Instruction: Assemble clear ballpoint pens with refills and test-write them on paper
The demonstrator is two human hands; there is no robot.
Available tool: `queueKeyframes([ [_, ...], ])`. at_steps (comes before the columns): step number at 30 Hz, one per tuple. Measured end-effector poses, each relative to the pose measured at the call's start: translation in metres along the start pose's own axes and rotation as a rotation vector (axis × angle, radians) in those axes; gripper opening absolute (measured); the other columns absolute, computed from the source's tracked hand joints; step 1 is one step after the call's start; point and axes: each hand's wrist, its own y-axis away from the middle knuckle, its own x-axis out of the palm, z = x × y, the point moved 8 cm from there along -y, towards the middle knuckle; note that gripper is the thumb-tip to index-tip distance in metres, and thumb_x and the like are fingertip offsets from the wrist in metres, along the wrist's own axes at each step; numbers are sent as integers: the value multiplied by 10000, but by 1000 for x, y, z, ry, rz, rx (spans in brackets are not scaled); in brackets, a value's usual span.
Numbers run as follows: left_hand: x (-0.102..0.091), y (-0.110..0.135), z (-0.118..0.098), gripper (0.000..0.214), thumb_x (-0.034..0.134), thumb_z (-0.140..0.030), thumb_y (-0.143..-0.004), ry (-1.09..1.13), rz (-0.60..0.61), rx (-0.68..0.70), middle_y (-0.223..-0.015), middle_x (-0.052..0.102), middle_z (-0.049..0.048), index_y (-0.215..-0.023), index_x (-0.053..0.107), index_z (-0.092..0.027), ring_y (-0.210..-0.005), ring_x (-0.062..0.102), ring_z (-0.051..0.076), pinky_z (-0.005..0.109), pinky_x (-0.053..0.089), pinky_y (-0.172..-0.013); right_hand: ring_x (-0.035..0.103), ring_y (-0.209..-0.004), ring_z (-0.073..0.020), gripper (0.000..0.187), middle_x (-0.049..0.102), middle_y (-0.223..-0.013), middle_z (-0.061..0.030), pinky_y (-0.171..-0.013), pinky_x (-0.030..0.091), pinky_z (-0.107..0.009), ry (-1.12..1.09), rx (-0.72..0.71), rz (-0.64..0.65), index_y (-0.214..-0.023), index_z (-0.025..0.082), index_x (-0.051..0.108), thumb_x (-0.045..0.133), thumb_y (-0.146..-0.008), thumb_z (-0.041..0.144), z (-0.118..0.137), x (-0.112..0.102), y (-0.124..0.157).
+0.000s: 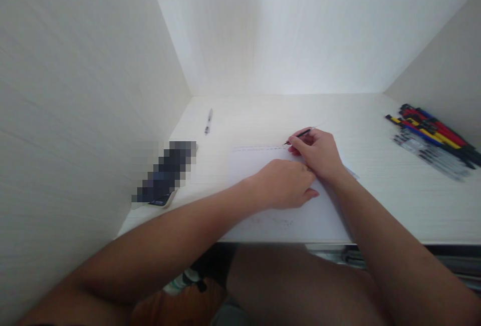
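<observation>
My right hand [319,150] is closed around a slim dark pen [303,133], its tip at the upper edge of a sheet of white paper [255,166]. Rows of small handwriting run along the top of the sheet, too blurred to read. Across the middle of the paper lies my left hand [287,183], palm down, its thumb stretched out to the right. It meets my right wrist, and its other fingers are partly hidden there. Faint marks show near the sheet's lower edge.
A phone [163,199], mostly pixelated, lies at the left by the side wall. Behind it is a clear pen [208,121]. Several red, yellow, blue and black pens [436,128] lie at the right beside several clear pens [430,155]. White panels enclose the desk [376,206].
</observation>
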Motion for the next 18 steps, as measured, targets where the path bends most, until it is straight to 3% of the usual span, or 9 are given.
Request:
queueKeyframes([
  [11,2,3,0,315,538,-399,-1053,-9,-26,8,-1034,761,111,-971,708,-147,-989,730,306,443,565,-809,728,-675,-241,161,756,-725,-83,-645,579,-370,168,-36,-33,-861,178,719,717,-851,338,-13,-18,-1],
  [18,1,4,0,317,528,-397,-1055,-5,10,-11,-1028,753,105,-955,696,-147,-988,723,297,421,549,-815,712,-701,-234,197,764,-774,-111,-659,588,-363,164,-46,32,-898,166,726,739,-853,357,-13,-11,0],
])
